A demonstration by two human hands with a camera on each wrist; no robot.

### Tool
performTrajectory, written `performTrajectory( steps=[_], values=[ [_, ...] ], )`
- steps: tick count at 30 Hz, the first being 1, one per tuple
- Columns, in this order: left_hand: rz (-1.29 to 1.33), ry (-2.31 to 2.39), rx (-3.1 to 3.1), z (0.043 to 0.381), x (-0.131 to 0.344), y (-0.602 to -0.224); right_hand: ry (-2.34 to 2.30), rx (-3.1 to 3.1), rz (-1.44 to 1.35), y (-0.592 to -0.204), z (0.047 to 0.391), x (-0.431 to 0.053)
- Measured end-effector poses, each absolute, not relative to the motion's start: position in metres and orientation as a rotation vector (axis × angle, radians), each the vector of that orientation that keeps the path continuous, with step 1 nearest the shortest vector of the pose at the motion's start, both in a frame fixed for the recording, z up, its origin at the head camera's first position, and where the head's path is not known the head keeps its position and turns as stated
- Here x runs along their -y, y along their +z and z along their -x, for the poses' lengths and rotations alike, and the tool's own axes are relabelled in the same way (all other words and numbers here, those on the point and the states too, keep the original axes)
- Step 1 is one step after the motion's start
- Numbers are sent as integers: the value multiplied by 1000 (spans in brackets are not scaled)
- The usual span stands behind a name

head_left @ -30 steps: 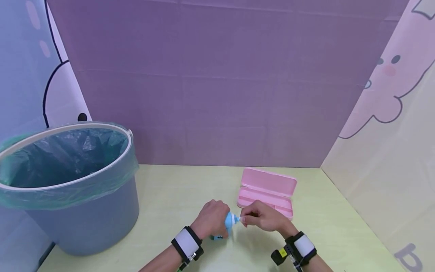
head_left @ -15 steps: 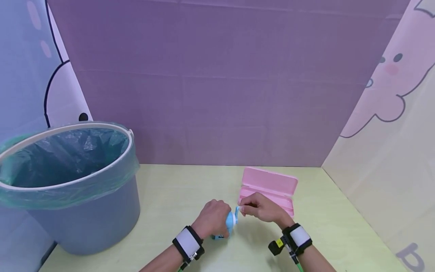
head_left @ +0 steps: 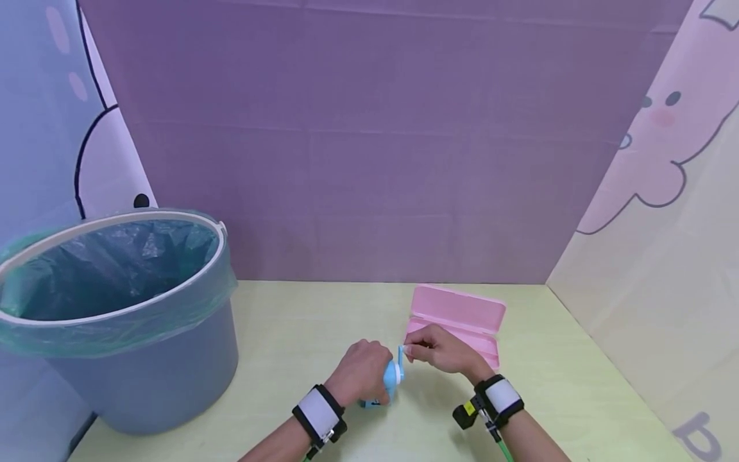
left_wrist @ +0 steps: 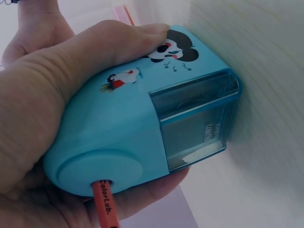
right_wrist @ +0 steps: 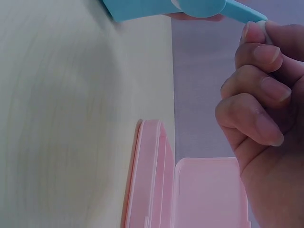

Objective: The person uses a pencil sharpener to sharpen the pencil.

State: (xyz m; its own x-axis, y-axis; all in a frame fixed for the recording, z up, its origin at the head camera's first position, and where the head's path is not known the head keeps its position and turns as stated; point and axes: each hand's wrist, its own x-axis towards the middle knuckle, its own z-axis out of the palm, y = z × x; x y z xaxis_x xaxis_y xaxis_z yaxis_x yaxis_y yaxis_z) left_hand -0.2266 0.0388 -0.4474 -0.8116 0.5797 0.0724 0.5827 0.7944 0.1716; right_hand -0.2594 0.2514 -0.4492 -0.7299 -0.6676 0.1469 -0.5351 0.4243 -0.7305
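A light blue crank pencil sharpener [left_wrist: 128, 123] with a clear shavings drawer [left_wrist: 197, 128] is gripped by my left hand [head_left: 360, 370], thumb across its printed side. From the hole in its face sticks a red pencil [left_wrist: 105, 204] marked "ColorLab". My right hand [head_left: 441, 350] pinches the white knob [right_wrist: 262, 31] of the blue crank handle [right_wrist: 244, 10] between thumb and index finger. In the head view the handle points upward from the sharpener's right end. The pencil is hidden there behind my left hand.
An open pink pencil case [head_left: 458, 308] lies on the pale tabletop [head_left: 288, 321] behind my right hand. At the left stands a large grey-blue bin [head_left: 167, 378] with a green liner. A purple backdrop [head_left: 381, 160] closes off the back.
The crank handle has swung from pointing toward the right hand to pointing upward. My right hand has moved up and slightly left with its knob. The left hand has stayed in place.
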Motion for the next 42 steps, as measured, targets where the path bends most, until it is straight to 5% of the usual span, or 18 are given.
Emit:
performTrajectory(
  steps=[42],
  values=[
    [1001,-260,2903,227,-38,-450,-962,-2584,1072,-469,272,-245]
  ],
)
